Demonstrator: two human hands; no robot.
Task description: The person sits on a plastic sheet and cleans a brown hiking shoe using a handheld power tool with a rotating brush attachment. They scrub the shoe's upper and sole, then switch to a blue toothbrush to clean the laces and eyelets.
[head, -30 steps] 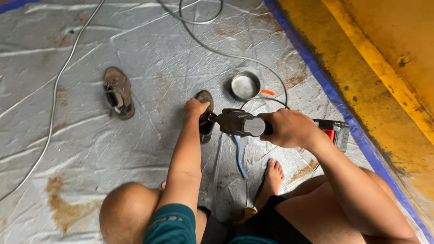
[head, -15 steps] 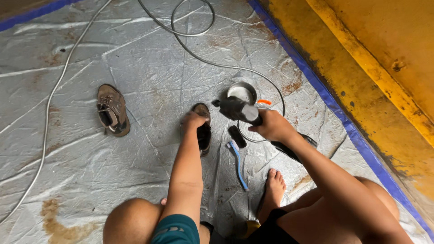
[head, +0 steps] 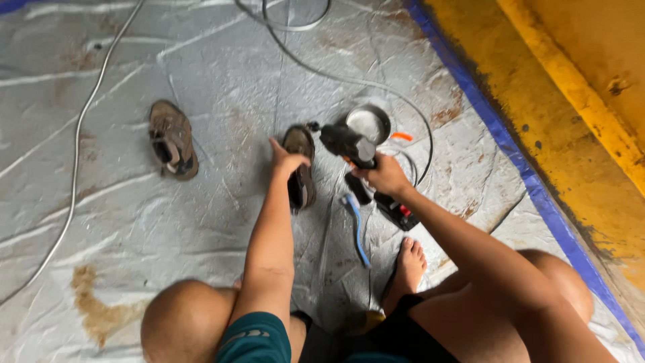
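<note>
I sit on a crumpled grey plastic sheet (head: 201,222). My left hand (head: 287,161) grips a dark brown sandal (head: 300,168) that stands on the sheet in front of me. My right hand (head: 384,176) holds a black cordless power drill (head: 349,144), its nose pointing left toward the top of that sandal. The drill's battery end (head: 400,212) hangs down by my wrist. A second brown sandal (head: 173,138) lies apart to the left.
A round metal bowl (head: 368,123) sits just behind the drill, with a small orange piece (head: 402,136) beside it. A blue-handled brush (head: 356,228) lies near my bare foot (head: 407,265). Grey cables (head: 80,141) cross the sheet. A blue strip (head: 510,154) and yellow floor (head: 571,101) run along the right.
My right hand has carried the drill up and away from my body, from near my knee to beside the bowl. My left hand stays on the sandal.
</note>
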